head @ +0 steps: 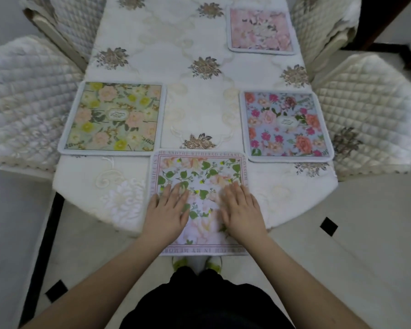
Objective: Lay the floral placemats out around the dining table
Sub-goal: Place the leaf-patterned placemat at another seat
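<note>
Both hands lie flat on the nearest placemat (201, 186), the one with green leaves and a lettered border at the near end of the surface (133, 67). The left hand (167, 210) and right hand (241, 208) each have their fingers straight and pressed down on the cloth; neither grip has closed round anything. The mat sits directly under the palms, centred before the person. Its near edge hangs out past the rim of the surface, so any coming move looks like a push straight away from the body, both hands sharing it equally.

Room ahead is tight. The mat's far corners come close to the green-and-yellow mat (114, 117) on the left and the blue mat with red and pink blooms (286, 124) on the right, and seem to touch or just overlap them; I cannot tell which. Between those two a bare strip of tablecloth runs up the middle. A pink mat (261, 29) lies farther up on the right. Quilted chairs (26, 100) stand at both sides.
</note>
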`<state>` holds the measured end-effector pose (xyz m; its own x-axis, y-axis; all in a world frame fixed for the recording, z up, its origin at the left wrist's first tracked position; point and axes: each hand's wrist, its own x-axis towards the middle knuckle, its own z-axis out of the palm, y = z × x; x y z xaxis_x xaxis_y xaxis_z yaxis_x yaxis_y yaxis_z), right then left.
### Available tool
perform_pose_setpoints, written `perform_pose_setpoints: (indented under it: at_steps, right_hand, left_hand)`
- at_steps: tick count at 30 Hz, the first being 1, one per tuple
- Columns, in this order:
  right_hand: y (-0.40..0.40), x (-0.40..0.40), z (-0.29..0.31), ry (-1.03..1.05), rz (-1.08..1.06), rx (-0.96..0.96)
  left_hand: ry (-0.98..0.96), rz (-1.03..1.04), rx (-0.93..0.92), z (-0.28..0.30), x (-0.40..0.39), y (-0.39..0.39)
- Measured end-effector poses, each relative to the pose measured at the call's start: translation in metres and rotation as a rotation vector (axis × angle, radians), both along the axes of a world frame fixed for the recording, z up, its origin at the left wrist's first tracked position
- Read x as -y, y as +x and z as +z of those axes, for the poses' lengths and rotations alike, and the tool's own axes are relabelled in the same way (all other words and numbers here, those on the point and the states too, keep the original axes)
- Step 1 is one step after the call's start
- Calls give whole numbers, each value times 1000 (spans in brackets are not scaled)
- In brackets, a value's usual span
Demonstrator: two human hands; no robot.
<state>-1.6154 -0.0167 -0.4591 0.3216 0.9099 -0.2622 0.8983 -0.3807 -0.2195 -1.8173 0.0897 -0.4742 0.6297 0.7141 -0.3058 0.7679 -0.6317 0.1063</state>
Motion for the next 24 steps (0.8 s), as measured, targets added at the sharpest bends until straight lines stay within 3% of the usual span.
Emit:
perform_pose_setpoints:
  at_steps: [7,13,24]
  right_hand:
    - [6,13,-16,-51,-34,-41]
    - [9,14,-16,-110,-233,-144]
    - [11,19,-5,36,-209,-239]
  left_hand:
    - [-8,9,49,-15,-1,-14]
    - [-94,377,79,-14,-8,-17]
    - [-252,638,371,-4,-7,-15]
